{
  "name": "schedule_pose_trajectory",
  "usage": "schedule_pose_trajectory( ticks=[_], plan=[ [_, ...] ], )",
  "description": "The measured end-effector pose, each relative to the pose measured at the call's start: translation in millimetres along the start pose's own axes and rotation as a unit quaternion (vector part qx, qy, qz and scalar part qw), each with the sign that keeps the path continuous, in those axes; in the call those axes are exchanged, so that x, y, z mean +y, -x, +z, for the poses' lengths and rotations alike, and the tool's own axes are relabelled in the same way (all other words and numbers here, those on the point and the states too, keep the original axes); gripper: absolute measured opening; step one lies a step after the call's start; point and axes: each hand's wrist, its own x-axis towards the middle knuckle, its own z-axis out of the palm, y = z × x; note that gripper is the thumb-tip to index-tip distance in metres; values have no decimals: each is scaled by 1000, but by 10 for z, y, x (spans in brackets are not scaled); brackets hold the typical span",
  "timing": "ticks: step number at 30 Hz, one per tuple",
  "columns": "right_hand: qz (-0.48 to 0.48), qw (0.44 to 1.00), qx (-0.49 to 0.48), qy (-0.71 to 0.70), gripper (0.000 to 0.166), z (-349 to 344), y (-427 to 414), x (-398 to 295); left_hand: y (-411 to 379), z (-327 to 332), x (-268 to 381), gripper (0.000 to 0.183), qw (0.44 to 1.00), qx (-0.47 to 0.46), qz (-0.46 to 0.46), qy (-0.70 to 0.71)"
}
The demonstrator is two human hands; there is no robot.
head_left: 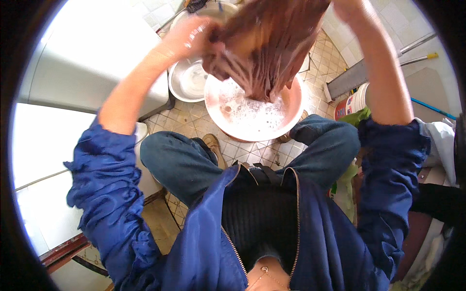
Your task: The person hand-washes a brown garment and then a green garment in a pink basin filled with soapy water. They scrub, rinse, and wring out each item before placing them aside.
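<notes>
A wet brown cloth or garment (269,47) hangs stretched between my raised hands, its lower end reaching into a light-coloured basin (222,122) of sudsy water. On the left, my left hand (200,36) is blurred and grips the bunched edge of the cloth. My right hand (351,7) is up at the top edge of the view, by the cloth's upper right corner; its fingers are largely cut off, so its grip cannot be made out.
A metal basin (187,82) stands left of the sudsy one, with another basin (222,9) behind. White appliances or cabinets (98,72) line the left. A bucket (355,103), a green bag (355,118) and long poles (418,60) are at the right, on tiled floor.
</notes>
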Motion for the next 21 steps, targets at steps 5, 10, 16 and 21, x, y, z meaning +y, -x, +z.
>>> schedule_pose_trajectory(
  ticks=[5,10,16,21],
  plan=[
    [43,991,-126,13,30,713,567,1376,4,966,11,17,992,-62,-109,-18],
    [144,952,-268,-30,45,1226,1103,1590,89,1755,-250,18,980,-66,-186,40],
    [27,965,-253,-68,63,1154,839,1081,-297,858,184,20,944,150,-51,288],
    [5,985,-169,-23,37,722,335,871,-355,163,587,36,757,231,-72,607]
  ],
)
